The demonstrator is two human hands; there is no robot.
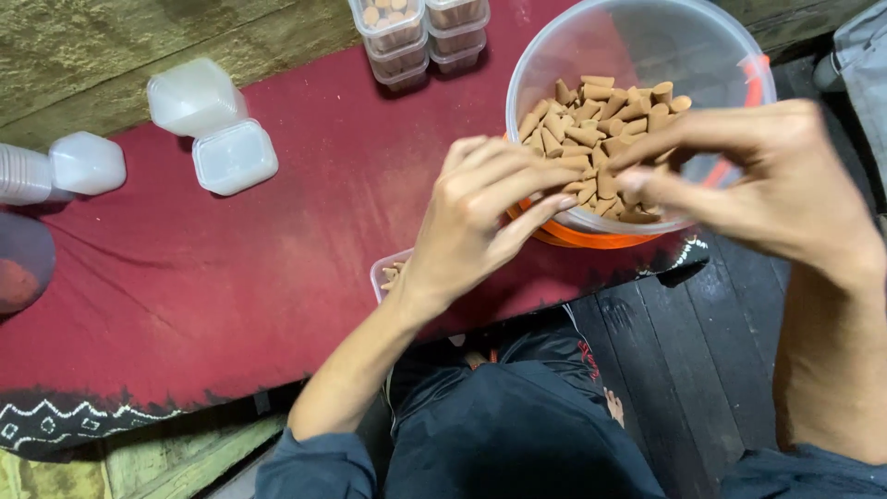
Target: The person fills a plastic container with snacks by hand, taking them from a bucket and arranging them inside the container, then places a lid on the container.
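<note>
A clear plastic bowl (554, 55) with an orange base holds several tan cone-shaped pieces (591, 120). My left hand (476, 222) hovers at the bowl's near rim, fingers curled together; whether it pinches a cone I cannot tell. My right hand (767, 180) reaches in from the right, its fingertips meeting over the cones near the left hand's fingers. Under my left wrist a small clear box (386, 274) with a few cones inside peeks out, mostly hidden.
A dark red cloth (231, 277) covers the low table. Empty clear small boxes and lids (212, 125) lie at the left, a stack of them (28, 174) at the far left edge. Filled stacked boxes (416, 32) stand at the back. Dark floorboards (684, 360) lie right.
</note>
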